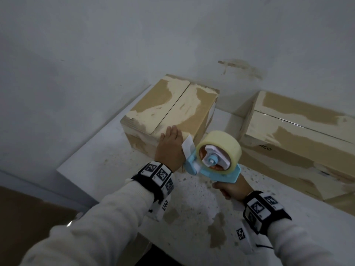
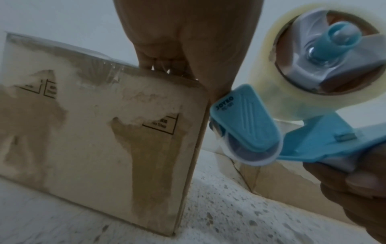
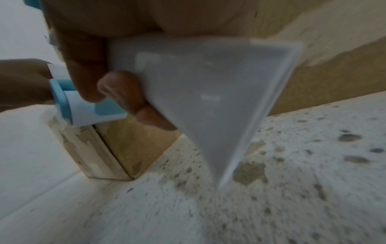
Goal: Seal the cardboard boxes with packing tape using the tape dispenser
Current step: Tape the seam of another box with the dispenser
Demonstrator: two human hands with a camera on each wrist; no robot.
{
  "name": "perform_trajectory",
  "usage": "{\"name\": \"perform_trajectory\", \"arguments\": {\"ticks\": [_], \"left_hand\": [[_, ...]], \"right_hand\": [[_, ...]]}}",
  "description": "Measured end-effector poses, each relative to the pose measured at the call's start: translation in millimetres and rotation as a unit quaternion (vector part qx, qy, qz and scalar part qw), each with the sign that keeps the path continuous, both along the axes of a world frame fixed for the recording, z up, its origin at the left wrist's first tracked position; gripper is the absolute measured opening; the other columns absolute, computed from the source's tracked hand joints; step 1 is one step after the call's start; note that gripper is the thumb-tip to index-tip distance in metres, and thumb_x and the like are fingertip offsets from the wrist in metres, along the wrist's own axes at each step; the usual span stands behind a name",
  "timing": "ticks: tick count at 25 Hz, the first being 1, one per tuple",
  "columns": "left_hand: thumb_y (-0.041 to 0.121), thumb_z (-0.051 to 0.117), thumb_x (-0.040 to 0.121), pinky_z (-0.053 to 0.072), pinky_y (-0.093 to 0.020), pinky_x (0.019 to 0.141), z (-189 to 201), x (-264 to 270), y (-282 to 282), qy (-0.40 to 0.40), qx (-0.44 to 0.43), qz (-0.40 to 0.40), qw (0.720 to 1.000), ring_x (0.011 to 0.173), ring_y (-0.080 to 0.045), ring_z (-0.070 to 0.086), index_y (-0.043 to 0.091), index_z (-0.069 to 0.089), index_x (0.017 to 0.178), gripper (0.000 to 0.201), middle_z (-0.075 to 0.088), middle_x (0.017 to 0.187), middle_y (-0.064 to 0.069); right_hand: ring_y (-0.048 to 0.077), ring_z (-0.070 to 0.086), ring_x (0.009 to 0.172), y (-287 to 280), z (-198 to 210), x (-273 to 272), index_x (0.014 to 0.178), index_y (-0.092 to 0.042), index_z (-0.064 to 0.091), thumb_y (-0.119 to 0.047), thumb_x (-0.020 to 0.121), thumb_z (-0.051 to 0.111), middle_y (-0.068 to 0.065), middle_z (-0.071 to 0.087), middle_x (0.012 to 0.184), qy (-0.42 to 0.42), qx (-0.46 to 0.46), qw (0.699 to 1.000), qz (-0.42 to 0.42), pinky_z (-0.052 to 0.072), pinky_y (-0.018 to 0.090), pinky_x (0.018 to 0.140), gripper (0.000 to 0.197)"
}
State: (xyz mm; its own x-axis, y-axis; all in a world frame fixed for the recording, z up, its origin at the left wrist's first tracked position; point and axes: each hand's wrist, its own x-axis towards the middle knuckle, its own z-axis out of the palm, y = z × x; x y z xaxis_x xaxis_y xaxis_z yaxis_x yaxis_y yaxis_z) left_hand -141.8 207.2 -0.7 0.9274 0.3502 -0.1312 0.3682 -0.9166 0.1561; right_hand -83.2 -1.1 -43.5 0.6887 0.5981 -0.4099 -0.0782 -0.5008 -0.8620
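Note:
A worn cardboard box (image 1: 169, 110) with its flaps closed sits on the white speckled table (image 1: 192, 204). My left hand (image 1: 170, 144) lies flat on the box's near top corner, fingers straight. Seen in the left wrist view, the box side (image 2: 94, 140) fills the left, with my left hand (image 2: 188, 41) pressing its top edge. My right hand (image 1: 232, 189) grips the handle of a light blue tape dispenser (image 1: 215, 162) holding a pale tape roll (image 1: 221, 144). The dispenser's front (image 2: 244, 122) almost touches the box's near right corner. In the right wrist view, fingers (image 3: 125, 92) wrap the white handle (image 3: 208, 99).
A second, longer cardboard box (image 1: 299, 135) lies to the right against the grey wall (image 1: 134, 45). The table's left edge (image 1: 96, 135) drops toward a brown floor (image 1: 23, 217). Brown stains mark the tabletop near me.

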Motion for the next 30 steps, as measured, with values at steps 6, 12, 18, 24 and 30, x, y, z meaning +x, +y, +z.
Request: {"name": "perform_trajectory", "arguments": {"ticks": [6,12,18,24,30], "left_hand": [[0.045,0.051,0.089,0.019,-0.043,0.117,5.6,0.6,3.3,-0.008,0.004,-0.011,1.000,0.145,-0.031,0.013,0.000,0.015,0.147,0.082,0.014,0.157,-0.017],[0.039,0.056,0.087,0.024,-0.045,0.115,9.6,-12.2,15.8,0.020,0.037,-0.043,0.998,0.145,-0.031,0.013,0.002,0.017,0.146,0.080,0.014,0.156,-0.016],[0.018,0.073,0.071,0.046,-0.041,0.094,17.9,-39.6,48.9,0.042,0.102,-0.026,0.994,0.124,-0.032,0.035,0.017,0.014,0.144,0.094,0.030,0.138,-0.013],[0.027,0.073,0.071,0.037,-0.041,0.102,29.0,-64.3,76.1,0.095,0.127,-0.018,0.987,0.128,-0.028,0.032,0.025,0.022,0.141,0.087,0.027,0.139,-0.009],[0.049,0.055,0.086,0.007,-0.046,0.118,28.3,-19.6,47.8,0.103,0.124,-0.124,0.979,0.147,-0.026,-0.008,0.024,-0.005,0.150,0.091,-0.013,0.159,-0.004]], "right_hand": [[0.016,0.038,0.032,-15.8,3.6,1.4,0.055,-0.009,0.042,0.010,0.078,0.062,0.001,0.043,0.037,-0.002,0.024,0.999,-0.048,0.035,0.029,0.045,0.036],[0.015,0.040,0.029,-31.3,29.3,7.7,0.052,-0.009,0.045,0.010,0.078,0.063,0.000,0.045,0.033,-0.086,0.044,0.994,-0.059,0.038,0.030,0.043,0.037],[0.010,0.042,0.030,-21.2,48.5,2.6,0.059,-0.009,0.048,0.007,0.078,0.064,-0.002,0.049,0.034,-0.118,0.042,0.990,-0.067,0.039,0.023,0.039,0.030],[0.012,0.043,0.032,-15.7,60.1,-7.3,0.060,-0.007,0.050,0.003,0.074,0.067,-0.002,0.049,0.036,-0.123,0.061,0.985,-0.104,0.039,0.029,0.043,0.025],[0.014,0.045,0.033,1.9,66.2,-4.3,0.057,-0.009,0.052,-0.001,0.073,0.070,0.002,0.051,0.040,-0.138,0.047,0.981,-0.128,0.041,0.030,0.046,0.025]]}}
